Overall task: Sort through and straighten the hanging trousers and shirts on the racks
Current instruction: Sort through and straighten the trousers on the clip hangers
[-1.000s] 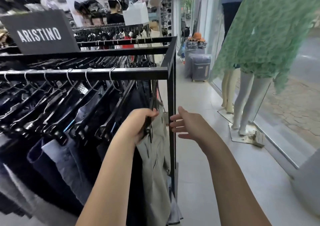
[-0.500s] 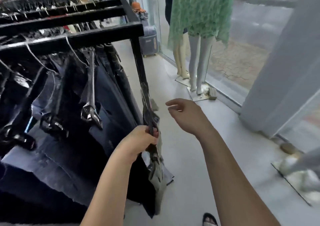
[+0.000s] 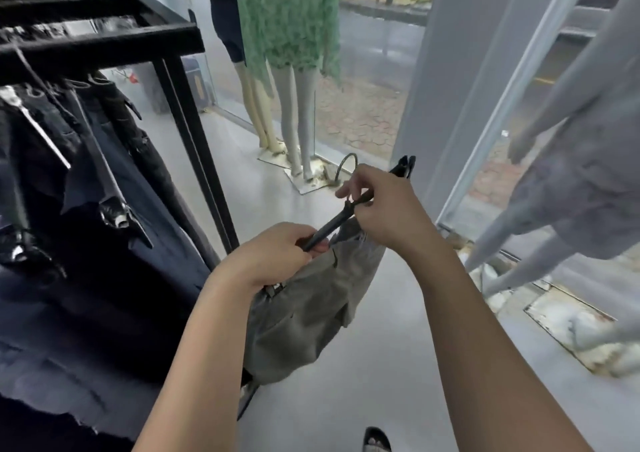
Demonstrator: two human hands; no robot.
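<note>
You hold a black clip hanger in both hands, clear of the rack and just to the right of its end post. Your left hand grips the near end of the hanger bar, its fingers curled round it. Your right hand pinches the bar at its middle, thumb and forefinger closed where the metal hook rises from it. The hanger is tilted, with the far clip higher than the near one.

The khaki trousers hang from this hanger, bunched and folded beneath your hands, above the pale floor. They touch nothing on the rack.

On the rack's right end, dark trousers hang in a row from clip hangers on the front rail, close together and crowded.

Beyond the rack's end, a mannequin in a green dress stands at the window. A grey mannequin stands at your right. Your sandalled foot shows at the bottom edge.
</note>
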